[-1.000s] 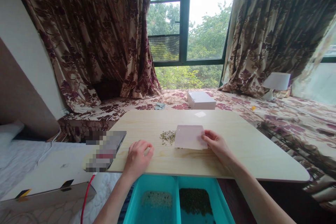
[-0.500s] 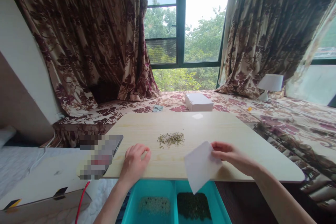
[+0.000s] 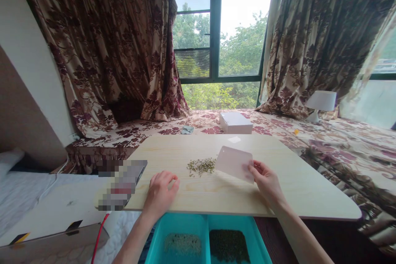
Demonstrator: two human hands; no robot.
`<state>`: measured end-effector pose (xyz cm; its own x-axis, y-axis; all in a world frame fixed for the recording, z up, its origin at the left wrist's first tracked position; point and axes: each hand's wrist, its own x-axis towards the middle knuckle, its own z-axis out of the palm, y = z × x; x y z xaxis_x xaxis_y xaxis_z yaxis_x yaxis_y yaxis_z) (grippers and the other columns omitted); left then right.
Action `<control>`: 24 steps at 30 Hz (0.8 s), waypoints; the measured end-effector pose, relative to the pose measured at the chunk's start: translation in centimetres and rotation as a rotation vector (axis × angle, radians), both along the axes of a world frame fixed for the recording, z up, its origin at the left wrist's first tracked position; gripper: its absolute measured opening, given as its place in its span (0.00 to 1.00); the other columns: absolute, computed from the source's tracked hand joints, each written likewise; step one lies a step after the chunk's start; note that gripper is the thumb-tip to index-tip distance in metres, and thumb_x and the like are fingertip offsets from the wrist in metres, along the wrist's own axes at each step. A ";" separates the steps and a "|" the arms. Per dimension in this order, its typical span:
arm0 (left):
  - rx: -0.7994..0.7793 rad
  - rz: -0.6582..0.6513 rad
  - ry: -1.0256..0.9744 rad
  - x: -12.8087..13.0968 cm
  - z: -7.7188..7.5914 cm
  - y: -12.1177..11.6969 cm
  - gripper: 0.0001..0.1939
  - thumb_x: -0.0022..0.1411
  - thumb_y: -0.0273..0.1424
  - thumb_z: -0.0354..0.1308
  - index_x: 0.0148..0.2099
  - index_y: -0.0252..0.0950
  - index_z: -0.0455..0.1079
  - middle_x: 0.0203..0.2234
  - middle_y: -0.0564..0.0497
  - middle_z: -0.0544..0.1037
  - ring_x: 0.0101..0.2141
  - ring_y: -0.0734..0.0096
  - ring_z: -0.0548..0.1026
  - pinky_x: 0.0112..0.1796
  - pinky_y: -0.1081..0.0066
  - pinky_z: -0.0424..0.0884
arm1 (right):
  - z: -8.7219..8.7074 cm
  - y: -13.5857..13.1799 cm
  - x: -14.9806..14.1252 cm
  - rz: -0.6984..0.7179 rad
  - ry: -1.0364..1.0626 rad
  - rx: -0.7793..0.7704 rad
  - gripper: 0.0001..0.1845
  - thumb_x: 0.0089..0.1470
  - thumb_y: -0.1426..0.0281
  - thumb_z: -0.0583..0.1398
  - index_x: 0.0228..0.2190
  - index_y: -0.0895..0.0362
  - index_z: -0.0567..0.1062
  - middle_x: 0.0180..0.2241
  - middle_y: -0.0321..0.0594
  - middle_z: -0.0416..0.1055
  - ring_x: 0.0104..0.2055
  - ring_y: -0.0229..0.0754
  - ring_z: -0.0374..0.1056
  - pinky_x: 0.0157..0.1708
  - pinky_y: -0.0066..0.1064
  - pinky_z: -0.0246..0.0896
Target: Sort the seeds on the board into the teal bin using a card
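Observation:
My right hand [image 3: 265, 178] pinches the right edge of a thin, translucent plastic card [image 3: 234, 164] with rounded corners and a small hole near one corner. The card is tilted, its left edge beside a loose pile of small greenish grains [image 3: 201, 166], perhaps beans, on the pale wooden tabletop [image 3: 297, 185]. Resting on the board left of the pile is my left hand [image 3: 162, 192], loosely bent, thumb apart, with nothing seen in it. Below the near edge is a turquoise two-part bin [image 3: 208, 239]; pale grains [image 3: 182, 244] lie in its left compartment, dark green ones [image 3: 229, 245] in its right.
A dark flat device [image 3: 137, 173], partly blurred out, lies at the tabletop's left edge with a red cable [image 3: 99, 231]. A small white piece [image 3: 234, 140] lies at the far edge. Behind are a white box [image 3: 236, 123], a folded cloth [image 3: 187, 130] and a lamp [image 3: 321, 101].
My right hand has swung the card up and away from over the bin's right compartment to beside the grain pile. My left hand stays on the board. The view has shifted slightly.

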<state>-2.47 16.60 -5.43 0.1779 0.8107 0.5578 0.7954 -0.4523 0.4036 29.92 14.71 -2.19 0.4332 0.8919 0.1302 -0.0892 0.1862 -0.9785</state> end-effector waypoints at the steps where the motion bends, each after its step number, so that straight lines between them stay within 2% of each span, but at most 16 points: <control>1: 0.000 0.000 0.000 0.0 0.0 0.0 0.09 0.62 0.35 0.49 0.33 0.40 0.69 0.32 0.51 0.76 0.38 0.63 0.72 0.47 0.58 0.63 | -0.1 0.2 -0.2 -0.002 -0.003 -0.001 0.21 0.34 0.58 0.69 0.31 0.57 0.75 0.32 0.44 0.79 0.34 0.47 0.75 0.28 0.33 0.71; 10: 0.014 0.015 0.022 0.0 -0.1 0.2 0.09 0.61 0.34 0.50 0.32 0.40 0.70 0.31 0.51 0.76 0.37 0.63 0.72 0.44 0.60 0.65 | -0.3 0.2 -1.4 0.035 -0.093 0.024 0.20 0.35 0.57 0.68 0.30 0.57 0.75 0.32 0.45 0.79 0.34 0.48 0.75 0.28 0.33 0.72; 24: -0.014 0.009 0.015 0.0 0.2 -0.1 0.10 0.62 0.35 0.49 0.33 0.40 0.69 0.32 0.51 0.76 0.37 0.64 0.72 0.46 0.59 0.63 | 0.5 -0.8 -0.6 0.030 -0.100 -0.023 0.19 0.36 0.58 0.68 0.30 0.57 0.76 0.32 0.45 0.79 0.35 0.48 0.75 0.28 0.33 0.71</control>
<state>-2.43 16.52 -5.24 0.1786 0.8202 0.5435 0.8057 -0.4390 0.3976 29.29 13.90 -1.68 0.3922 0.9074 0.1510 0.0039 0.1626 -0.9867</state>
